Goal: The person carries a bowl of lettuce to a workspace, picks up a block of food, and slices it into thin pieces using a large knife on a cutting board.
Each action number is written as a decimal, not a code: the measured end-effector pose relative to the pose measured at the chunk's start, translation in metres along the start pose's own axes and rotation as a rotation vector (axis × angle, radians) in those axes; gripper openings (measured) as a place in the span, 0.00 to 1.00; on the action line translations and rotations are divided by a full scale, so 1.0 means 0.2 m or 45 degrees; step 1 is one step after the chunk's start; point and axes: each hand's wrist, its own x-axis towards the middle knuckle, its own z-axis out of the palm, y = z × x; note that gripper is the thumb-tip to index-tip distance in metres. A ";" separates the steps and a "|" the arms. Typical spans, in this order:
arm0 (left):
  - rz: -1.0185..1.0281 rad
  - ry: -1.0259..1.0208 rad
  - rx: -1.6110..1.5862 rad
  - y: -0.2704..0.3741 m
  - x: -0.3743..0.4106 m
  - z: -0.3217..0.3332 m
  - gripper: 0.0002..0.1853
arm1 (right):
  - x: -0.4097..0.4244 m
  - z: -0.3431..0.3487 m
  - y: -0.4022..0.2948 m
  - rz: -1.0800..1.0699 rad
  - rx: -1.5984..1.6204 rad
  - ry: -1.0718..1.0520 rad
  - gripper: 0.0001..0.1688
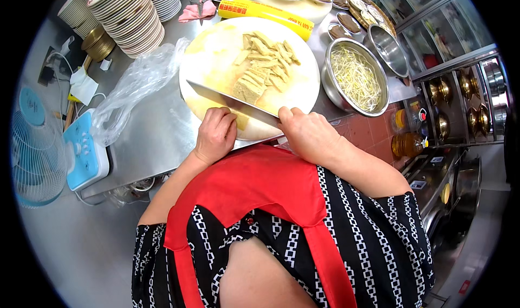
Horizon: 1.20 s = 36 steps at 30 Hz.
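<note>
My right hand grips the handle of a kitchen cleaver, whose blade slants across the near half of a round cutting board. Close to the near side of the blade, my left hand rests with curled fingers at the board's front edge. A flat yellowish piece shows beside its fingertips; whether the fingers hold it is unclear. Beyond the blade lies a pile of cut beige slices, with a thicker block of stacked slices nearest the cleaver.
Left are a crumpled plastic bag, stacked plates, a blue fan. Behind the board lies a yellow cling-film box, near scissors. Right stand a steel bowl of bean sprouts, another steel bowl and oil bottles.
</note>
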 end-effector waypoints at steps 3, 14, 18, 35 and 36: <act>-0.020 -0.050 -0.011 -0.02 0.00 0.01 0.10 | 0.01 -0.01 -0.03 0.028 -0.028 -0.108 0.11; 0.049 -0.006 0.039 -0.01 -0.01 0.00 0.10 | 0.27 0.14 0.02 0.008 0.334 0.244 0.12; 0.046 -0.015 -0.013 -0.02 -0.03 0.03 0.09 | 0.11 -0.02 0.00 -0.119 0.222 0.118 0.11; 0.004 0.045 0.032 0.03 -0.08 -0.03 0.09 | 0.17 -0.03 -0.09 0.007 0.283 0.067 0.14; 0.017 0.037 0.023 0.03 -0.06 -0.02 0.09 | 0.15 -0.04 -0.09 0.001 0.215 0.020 0.14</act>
